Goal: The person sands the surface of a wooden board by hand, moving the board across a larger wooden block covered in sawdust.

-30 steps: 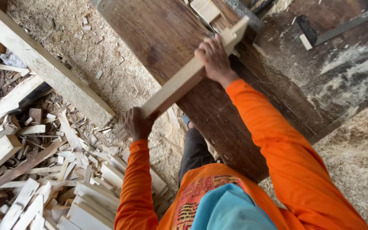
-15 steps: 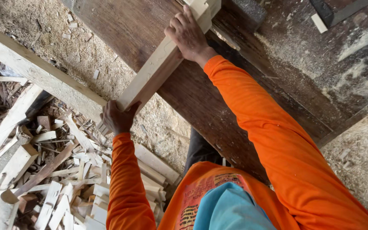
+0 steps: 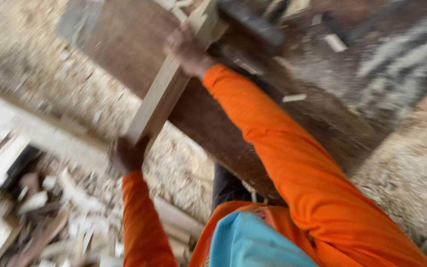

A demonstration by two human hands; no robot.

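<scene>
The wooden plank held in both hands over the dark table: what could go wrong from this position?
1. The right hand grips the wooden plank near its far end, close to a dark machine part; the fingers might get caught or struck there.
2. The left hand holds only the plank's near end, so the plank might twist or slip.
3. Wood scraps and sawdust cover the ground; footing may be poor.

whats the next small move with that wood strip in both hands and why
Probably ease the pale wood strip a little further forward along the dark bench top. The right hand presses on its far end beside a dark blurred fixture, and the left hand grips the near end, so the strip already lies in line. The picture is blurred, so contact at the far end is unclear.
</scene>
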